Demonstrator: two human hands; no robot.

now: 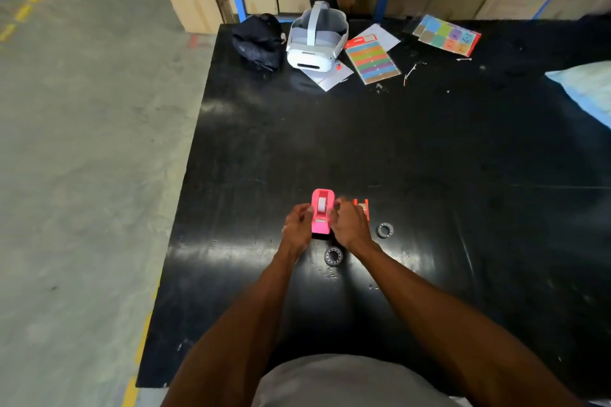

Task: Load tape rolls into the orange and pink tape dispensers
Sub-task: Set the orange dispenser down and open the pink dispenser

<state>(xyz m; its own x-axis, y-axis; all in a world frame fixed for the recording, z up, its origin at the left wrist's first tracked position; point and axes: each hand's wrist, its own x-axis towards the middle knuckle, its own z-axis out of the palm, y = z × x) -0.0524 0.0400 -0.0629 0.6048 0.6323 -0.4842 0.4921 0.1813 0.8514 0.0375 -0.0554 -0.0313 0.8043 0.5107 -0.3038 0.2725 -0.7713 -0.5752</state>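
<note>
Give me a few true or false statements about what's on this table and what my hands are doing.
1. Both hands are on the pink dispenser. True: left hand and right hand flank it.
2. The pink dispenser has a roll in it. True.
3. The orange dispenser is left of the pink one. False: it is on the right, behind the right hand.
4. Three loose rings lie on the table. False: two show, a ring on the right and a near ring.
5. The headset is beside the dispensers. False: it sits at the far edge.
</note>
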